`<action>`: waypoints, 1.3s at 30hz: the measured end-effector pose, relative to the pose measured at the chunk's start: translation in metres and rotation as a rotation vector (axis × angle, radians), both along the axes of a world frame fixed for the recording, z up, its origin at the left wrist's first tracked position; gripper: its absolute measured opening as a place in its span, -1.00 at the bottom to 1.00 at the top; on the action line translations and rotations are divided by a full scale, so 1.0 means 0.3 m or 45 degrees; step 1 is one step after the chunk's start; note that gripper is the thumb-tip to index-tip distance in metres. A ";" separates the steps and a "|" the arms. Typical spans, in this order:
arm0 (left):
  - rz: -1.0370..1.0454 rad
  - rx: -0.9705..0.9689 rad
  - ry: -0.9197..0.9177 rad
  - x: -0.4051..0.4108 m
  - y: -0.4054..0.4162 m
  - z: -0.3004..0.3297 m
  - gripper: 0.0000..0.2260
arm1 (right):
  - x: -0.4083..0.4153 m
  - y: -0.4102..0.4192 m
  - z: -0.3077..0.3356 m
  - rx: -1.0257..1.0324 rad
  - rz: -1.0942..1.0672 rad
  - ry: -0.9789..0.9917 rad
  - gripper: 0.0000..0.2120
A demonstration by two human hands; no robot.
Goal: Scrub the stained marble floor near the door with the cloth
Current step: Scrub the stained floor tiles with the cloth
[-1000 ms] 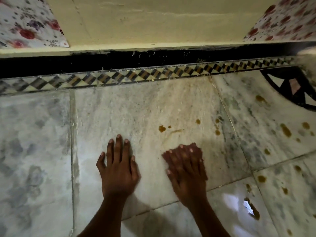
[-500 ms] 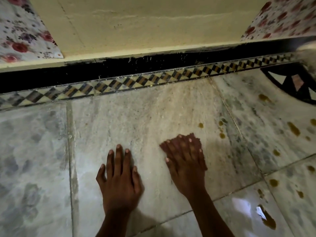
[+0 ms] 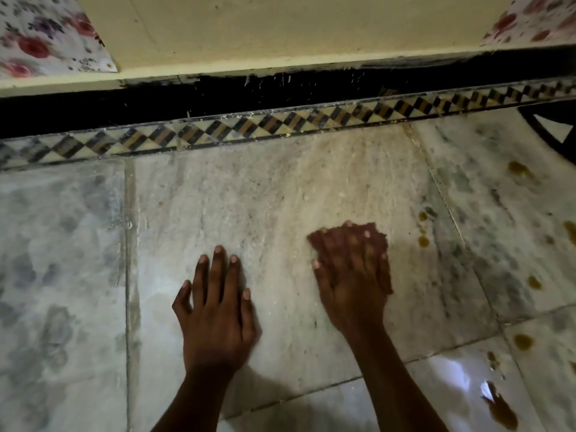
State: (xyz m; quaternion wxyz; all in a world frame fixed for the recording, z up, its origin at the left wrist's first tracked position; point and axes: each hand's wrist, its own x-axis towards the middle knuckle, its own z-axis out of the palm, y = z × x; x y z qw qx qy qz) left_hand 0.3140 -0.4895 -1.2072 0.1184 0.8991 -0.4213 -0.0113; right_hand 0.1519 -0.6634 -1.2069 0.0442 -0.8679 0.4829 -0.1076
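Observation:
My right hand (image 3: 352, 275) lies flat on a small reddish-brown cloth (image 3: 378, 233), pressing it onto the pale marble floor (image 3: 265, 198). Only the cloth's edges show around my fingers. My left hand (image 3: 216, 307) rests flat on the same tile to the left, fingers spread, holding nothing. Brown stains (image 3: 423, 241) dot the floor just right of the cloth, with more stains (image 3: 519, 169) on the tile further right. A larger wet brown smear (image 3: 501, 410) sits at the lower right.
A diamond-patterned border strip (image 3: 249, 129) runs across the floor, with a black band (image 3: 187, 101) and a cream wall (image 3: 280, 29) beyond it. Flowered fabric (image 3: 40, 35) hangs at the upper left and right corners. A dark circular floor inlay (image 3: 548, 129) lies at the right edge.
My right hand has pushed the cloth forward over the two stains that lay ahead of it; they no longer show. My left hand has stayed planted.

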 end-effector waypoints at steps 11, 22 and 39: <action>0.013 0.013 0.009 0.003 0.000 0.000 -0.44 | 0.170 0.044 -0.013 0.025 0.194 0.000 -0.51; 0.020 0.008 0.050 0.002 0.004 -0.007 -0.43 | 0.342 -0.303 0.005 0.451 -0.388 0.060 -0.39; 0.026 -0.032 0.012 -0.001 0.000 -0.017 -0.43 | 0.452 -0.343 0.043 0.437 -0.246 0.106 -0.42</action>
